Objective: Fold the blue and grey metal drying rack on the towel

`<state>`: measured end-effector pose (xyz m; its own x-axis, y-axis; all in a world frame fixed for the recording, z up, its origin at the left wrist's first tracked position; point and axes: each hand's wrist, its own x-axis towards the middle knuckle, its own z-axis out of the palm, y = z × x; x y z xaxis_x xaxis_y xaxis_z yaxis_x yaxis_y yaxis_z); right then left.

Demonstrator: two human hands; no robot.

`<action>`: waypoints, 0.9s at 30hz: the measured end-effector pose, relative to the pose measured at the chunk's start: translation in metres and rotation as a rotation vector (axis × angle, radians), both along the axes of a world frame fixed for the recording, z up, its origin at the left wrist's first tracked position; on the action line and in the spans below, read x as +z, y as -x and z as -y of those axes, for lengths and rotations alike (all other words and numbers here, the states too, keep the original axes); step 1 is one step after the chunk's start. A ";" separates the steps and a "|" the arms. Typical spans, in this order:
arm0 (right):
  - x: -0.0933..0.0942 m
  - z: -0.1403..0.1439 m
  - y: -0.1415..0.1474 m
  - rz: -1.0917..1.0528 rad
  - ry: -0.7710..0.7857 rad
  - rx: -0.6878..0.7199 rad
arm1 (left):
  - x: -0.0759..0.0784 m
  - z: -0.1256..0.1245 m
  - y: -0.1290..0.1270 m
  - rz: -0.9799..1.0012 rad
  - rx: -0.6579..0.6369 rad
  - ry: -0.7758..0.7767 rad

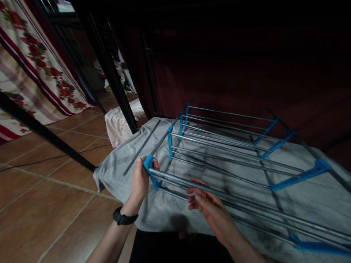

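A rack of grey metal tubes joined by blue plastic brackets lies on a grey cloth in front of me. My left hand is closed on the blue bracket at the rack's near left corner, thumb on its near side. My right hand is at the nearest tubes, its fingers apart and slightly curled, not wrapped round them; whether they touch a tube I cannot tell. A loose thin grey rod lies on the cloth left of the rack.
Black metal frame posts stand at the left, and a slanted black bar crosses above the tiled floor. A dark red curtain hangs behind the rack. A striped cloth and a floral curtain are farther left.
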<state>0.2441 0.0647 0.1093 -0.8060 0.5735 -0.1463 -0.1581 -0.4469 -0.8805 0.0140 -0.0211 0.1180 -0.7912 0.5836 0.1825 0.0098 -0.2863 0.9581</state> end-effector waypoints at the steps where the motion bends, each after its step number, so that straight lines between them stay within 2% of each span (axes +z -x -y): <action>1: 0.003 0.000 0.002 -0.033 0.072 -0.022 | 0.000 0.000 0.000 0.009 0.001 -0.003; 5: 0.007 -0.004 0.010 -0.079 0.189 -0.077 | 0.002 0.000 0.001 0.042 0.001 0.009; 9: 0.003 -0.006 0.017 -0.073 0.171 -0.149 | 0.003 -0.002 0.000 0.002 0.033 0.063; 15: 0.001 -0.006 0.020 -0.071 0.150 -0.176 | -0.001 -0.005 0.000 -0.046 0.074 0.095; 27: -0.002 -0.005 0.019 -0.100 0.150 -0.177 | -0.005 -0.009 0.006 -0.070 0.036 0.131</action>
